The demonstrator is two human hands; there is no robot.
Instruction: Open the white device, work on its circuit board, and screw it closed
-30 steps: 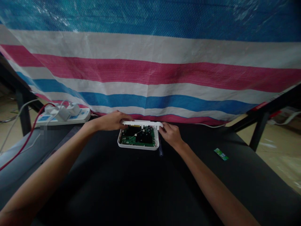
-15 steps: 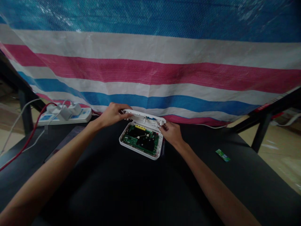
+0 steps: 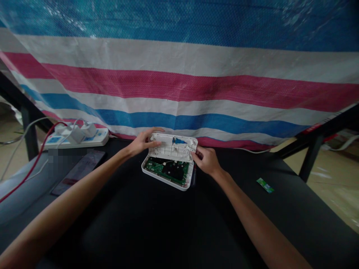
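Left hand point(image 3: 144, 142), seen from the head camera, gripped the white cover point(image 3: 168, 151) at its left end, the thumb lying on the inner face and the fingers curled behind the far edge. Right hand point(image 3: 206, 160) pinched the cover's right edge between thumb and bent fingers. That cover leaned over the back of the white base point(image 3: 164, 180), its inside, with a blue connector point(image 3: 179, 141), facing the person. Base and green circuit board point(image 3: 155, 166) sat near the far edge of the black bench point(image 3: 157, 231), slightly askew, just short of the striped sheet point(image 3: 179, 84) that closed off the room behind. Toward the person, a broad stretch of bench ran from the base's near rim; to the right, a green packet point(image 3: 265, 185) lay well apart. On the left, a phone point(image 3: 80, 172) and the power strip point(image 3: 97, 138) bordered the left forearm. Half a second earlier the cover's inside had shown more narrowly; now it was turned more fully to view, and it hid the yellow strip along the board's back. More of the phone showed too, while the base had hardly shifted.
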